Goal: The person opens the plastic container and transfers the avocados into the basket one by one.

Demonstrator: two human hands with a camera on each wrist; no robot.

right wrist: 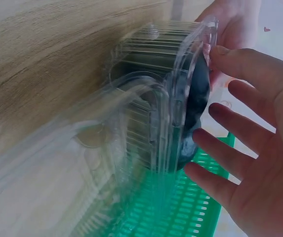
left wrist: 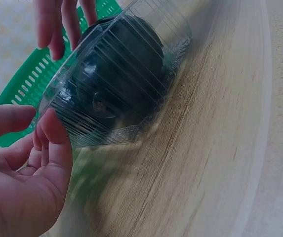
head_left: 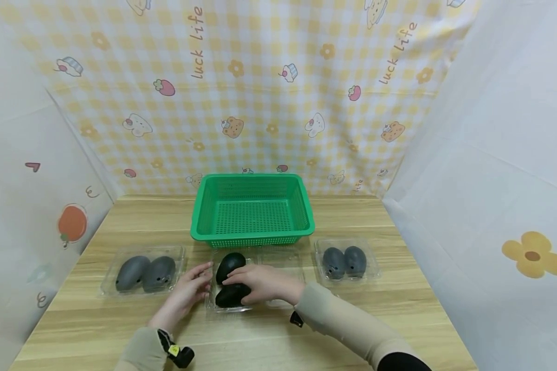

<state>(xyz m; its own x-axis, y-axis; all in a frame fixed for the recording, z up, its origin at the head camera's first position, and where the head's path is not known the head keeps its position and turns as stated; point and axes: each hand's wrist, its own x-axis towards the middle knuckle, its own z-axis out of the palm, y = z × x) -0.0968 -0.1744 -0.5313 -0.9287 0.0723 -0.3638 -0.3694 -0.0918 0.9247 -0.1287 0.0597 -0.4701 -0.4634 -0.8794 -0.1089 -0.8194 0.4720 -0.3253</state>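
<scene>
A clear plastic clamshell box (head_left: 211, 304) stands with its lid (head_left: 283, 257) folded open to the right. Two dark, glossy egg-shaped fruits lie in its base, an upper fruit (head_left: 229, 264) and a lower fruit (head_left: 229, 296). At the box's left edge my left hand (head_left: 192, 288) pinches the rim between thumb and fingers, which shows close up in the left wrist view. My right hand (head_left: 260, 282) reaches across the lid from the right, its fingers extended over the fruits. In the right wrist view those fingers (right wrist: 225, 148) are spread, with tips close to the fruit and rim.
Behind the box stands a green plastic basket (head_left: 252, 241). A closed clear box (head_left: 178, 257) with two dark fruits lies to the left, and another closed box (head_left: 373, 268) with two fruits to the right. A patterned cloth (head_left: 269, 103) hangs behind the wooden table (head_left: 241, 345).
</scene>
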